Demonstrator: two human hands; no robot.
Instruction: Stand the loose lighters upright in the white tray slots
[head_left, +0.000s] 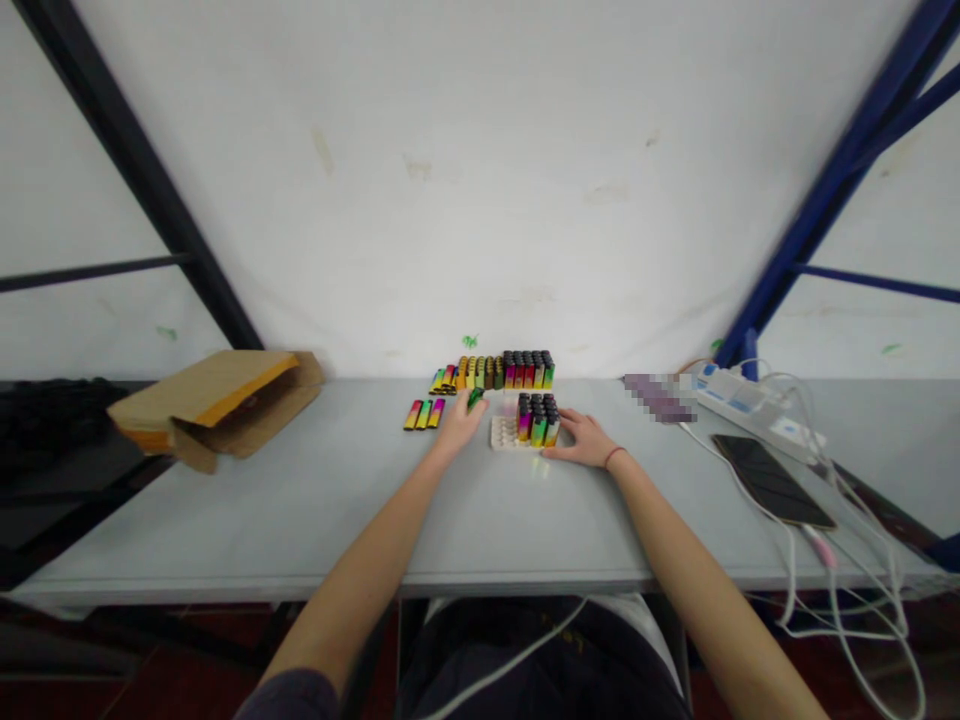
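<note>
A small green lighter (475,398) is pinched in the fingers of my left hand (460,422), just left of a white holed tray (507,436). Colourful lighters with dark tops (538,420) stand upright in the tray's right part, while holes show at its left. My right hand (589,438) is round the tray's right end, thumb at the front corner and fingers behind, close against the lighters. Three lighters (424,414) lie flat left of my left hand. Behind it are more loose lighters (442,380), partly covering one another.
Toward the wall stand a block of yellow-toned lighters (480,373) and a block of dark-topped ones (529,369). An opened cardboard box (217,400) lies left on the grey table (315,520). At right are a phone (772,478), a power strip (757,408) and loose white cables.
</note>
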